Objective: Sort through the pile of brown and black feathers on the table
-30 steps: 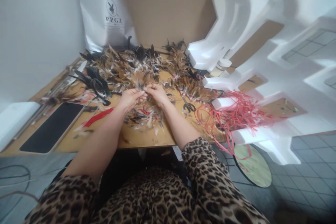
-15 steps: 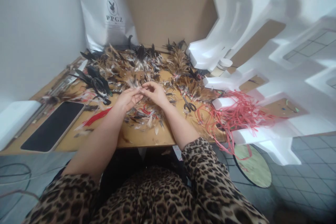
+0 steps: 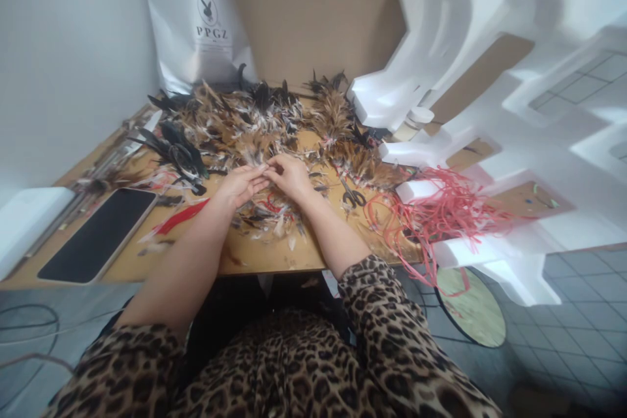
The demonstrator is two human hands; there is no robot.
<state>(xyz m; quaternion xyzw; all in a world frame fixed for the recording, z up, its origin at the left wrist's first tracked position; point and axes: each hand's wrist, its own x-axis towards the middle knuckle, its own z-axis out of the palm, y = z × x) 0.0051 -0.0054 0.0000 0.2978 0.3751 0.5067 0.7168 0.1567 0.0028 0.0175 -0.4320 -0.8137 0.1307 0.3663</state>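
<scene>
My left hand (image 3: 243, 185) and my right hand (image 3: 290, 176) meet over the middle of the table, thumbs and fingertips pinched together. A small fan of brown feathers (image 3: 255, 149) stands up from the fingertips, and both hands appear closed on its pale base. Just beyond lies a wide heap of brown and black feathers (image 3: 215, 111). Below my fingers are loose feather scraps (image 3: 279, 225) and some red ribbon bits (image 3: 271, 204). Scissors (image 3: 351, 194) with dark handles lie to the right of my right hand.
A phone (image 3: 98, 235) and a red ribbon strip (image 3: 181, 217) lie on the left. Tangled pink-red ribbon (image 3: 455, 202) hangs over the table's right edge beside white foam packaging (image 3: 553, 111). A white-lidded jar (image 3: 416, 121) and a round stool (image 3: 470, 307) are also on the right.
My right hand has shifted very slightly, its fingers still together with the left hand's. Otherwise the scene is nearly the same.
</scene>
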